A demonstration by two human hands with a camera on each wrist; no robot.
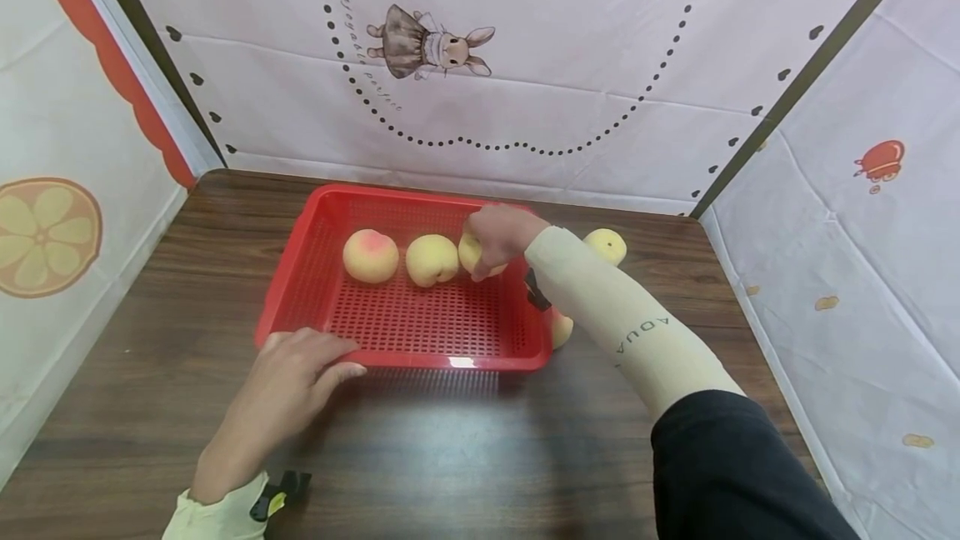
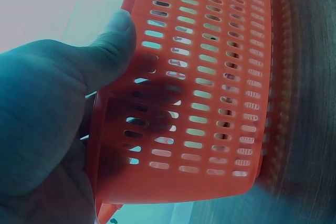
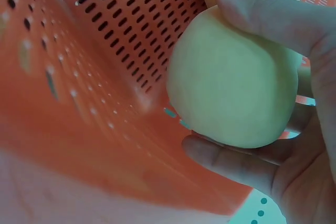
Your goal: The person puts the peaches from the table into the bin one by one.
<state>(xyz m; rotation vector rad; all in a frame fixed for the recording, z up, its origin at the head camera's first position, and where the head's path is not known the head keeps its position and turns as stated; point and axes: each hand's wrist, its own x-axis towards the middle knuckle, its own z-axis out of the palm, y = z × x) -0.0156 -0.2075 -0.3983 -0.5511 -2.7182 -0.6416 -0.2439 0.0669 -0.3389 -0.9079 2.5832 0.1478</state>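
Observation:
A red perforated plastic basket point(image 1: 420, 359) stands on the wooden table. Inside it, a peach with a pink blush point(image 1: 371, 256) and a yellow peach point(image 1: 432, 261) sit side by side. My right hand point(image 1: 504, 236) reaches over the basket's right part and grips another peach point(image 3: 233, 80), thumb on one side and fingers on the other. At the near left corner my left hand point(image 1: 300, 373) holds the basket rim; in the left wrist view its thumb point(image 2: 113, 45) lies over the rim on the outer side. The other left fingers are partly hidden behind the rim.
Outside the basket on the right, a yellow peach point(image 1: 606, 247) lies beyond my right forearm, and another peach point(image 1: 561, 329) sits against the basket's right side, partly covered. Printed cloth walls point(image 1: 525, 40) enclose the table point(image 1: 180, 340) at the back and both sides.

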